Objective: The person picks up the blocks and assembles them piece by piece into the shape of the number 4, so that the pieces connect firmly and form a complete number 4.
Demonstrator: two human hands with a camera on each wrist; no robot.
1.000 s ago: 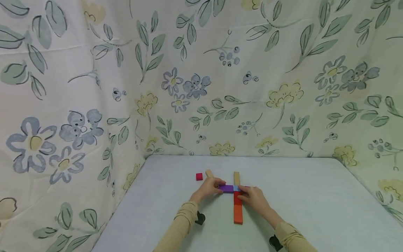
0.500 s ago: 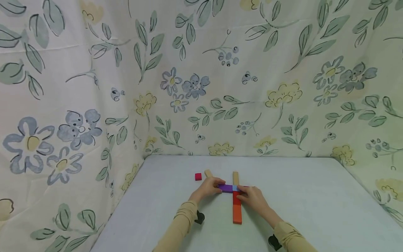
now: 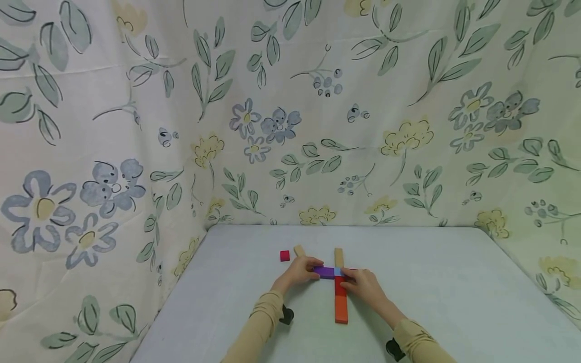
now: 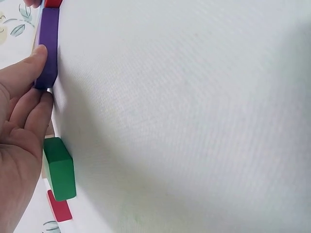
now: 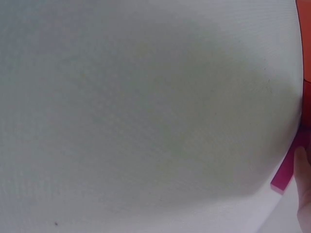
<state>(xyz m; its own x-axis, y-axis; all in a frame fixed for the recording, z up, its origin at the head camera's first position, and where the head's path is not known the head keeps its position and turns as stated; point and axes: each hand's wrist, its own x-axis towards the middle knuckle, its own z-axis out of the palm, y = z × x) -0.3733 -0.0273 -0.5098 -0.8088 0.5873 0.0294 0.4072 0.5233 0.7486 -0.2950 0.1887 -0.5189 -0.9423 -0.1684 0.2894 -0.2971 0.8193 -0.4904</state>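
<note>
Centrally, a light blue block lay flat at the crossing of a cross-shaped row of blocks. Directly left of it sat a purple block, end against it, in the left hand's narrow grip: the thumb pressed the near side while the fingers curled around the far side and outer end. To the light blue block's right ran a magenta block, mostly covered by the right hand. That grip was narrow too, pinching the magenta block, with the forefinger reaching to the light blue block's edge and the thumb tip at the red block on its near side. Both forearms slanted inward from the near side of the light blue block, wrists low, knuckles outward.

Past the red block, farther toward the person, lay an orange block; a tan block extended from the light blue block's far side. Well left of it were a green block and, farther out, a crimson cube. The white counter spread all around it, with flowered cloth behind.
</note>
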